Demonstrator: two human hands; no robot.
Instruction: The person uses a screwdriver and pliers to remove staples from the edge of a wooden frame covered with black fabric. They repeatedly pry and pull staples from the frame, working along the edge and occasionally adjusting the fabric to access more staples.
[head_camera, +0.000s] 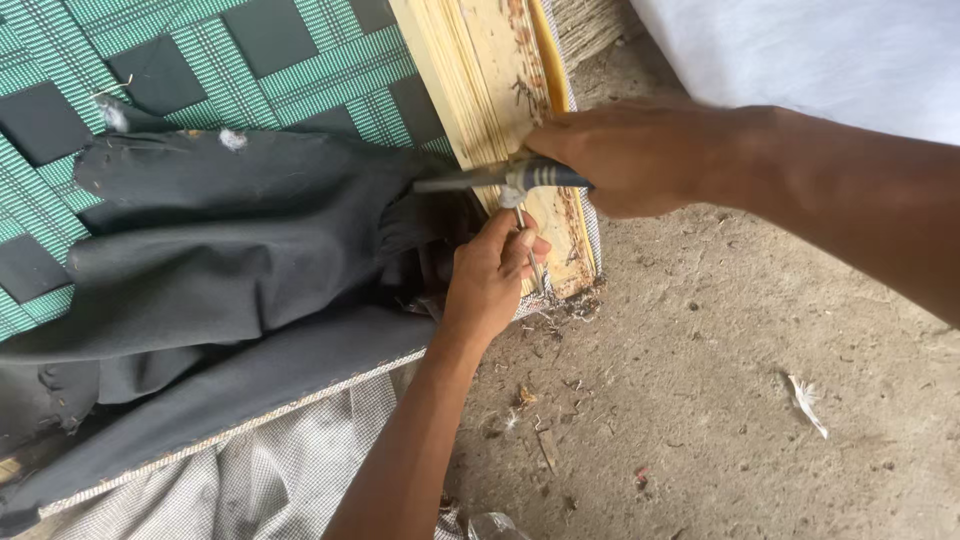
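Observation:
My right hand (630, 155) grips a tool with a dark striped handle and a metal shaft (470, 181) that points left across the pale wooden frame rail (490, 70). My left hand (492, 270) is just below it, pinching a thin metal piece (528, 245) held upright against the wood. Both hands sit at the lower corner of the frame. Black fabric (220, 270) is peeled back in folds to the left of my left hand, over green and black woven webbing (300, 70).
Bare concrete floor (720, 400) with staples, wood chips and a white feather (806, 402) lies to the right. Checked grey cloth (270, 475) shows at the bottom left. White material (820, 50) fills the top right corner.

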